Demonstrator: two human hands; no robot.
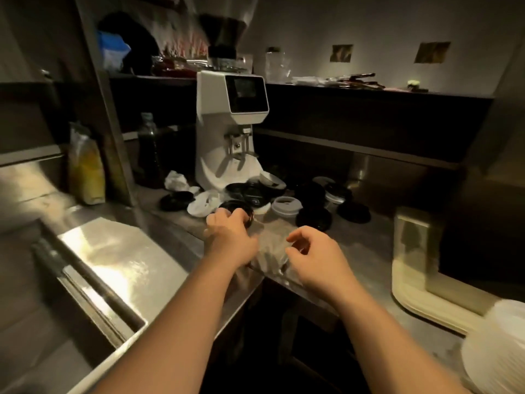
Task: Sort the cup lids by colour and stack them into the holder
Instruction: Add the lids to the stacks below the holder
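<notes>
The left hand point(230, 237) curls its fingers over the near rim of a black lid point(234, 206) lying flat just ahead, at the front of the scattered lids point(285, 206), while the empty, loosely curled right hand point(316, 253) hovers farther back.

Black lids point(314, 218) and white lids point(285, 206), round, loose and mixed, some overlapping, mostly flat, spread across counter point(355, 245) at foot of grinder point(227, 137), nearest black lid point(234, 206) at front of heap, gripped by left hand point(231, 237).
</notes>
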